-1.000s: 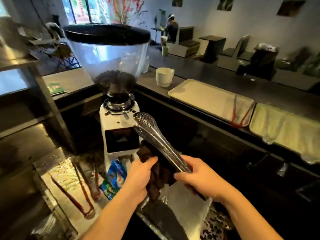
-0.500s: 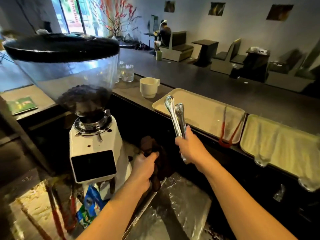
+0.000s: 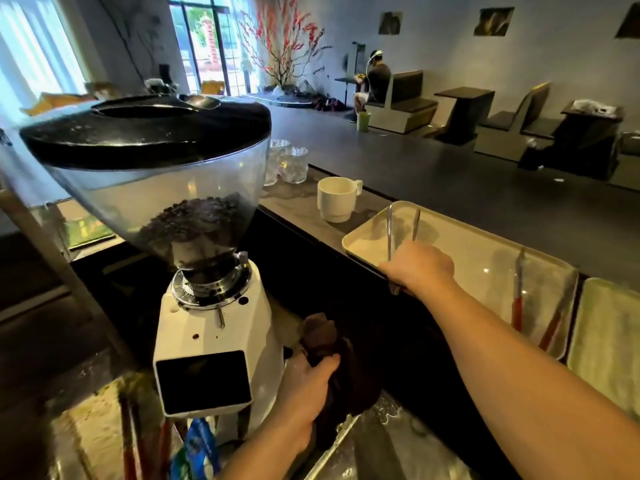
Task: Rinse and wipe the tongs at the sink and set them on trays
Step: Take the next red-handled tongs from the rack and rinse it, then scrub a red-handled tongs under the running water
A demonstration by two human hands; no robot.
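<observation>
2 hands work: the right hand (image 3: 420,268) grips metal tongs (image 3: 401,230) over the cream tray (image 3: 356,245) on the counter, while the left hand (image 3: 304,393) clutches a brown cloth (image 3: 325,337) beside the sink (image 3: 388,445).

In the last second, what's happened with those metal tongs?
The right hand carried the metal tongs away from the brown cloth and out over the tray, still gripping them. The left hand kept holding the cloth; the red tongs stayed put.
</observation>
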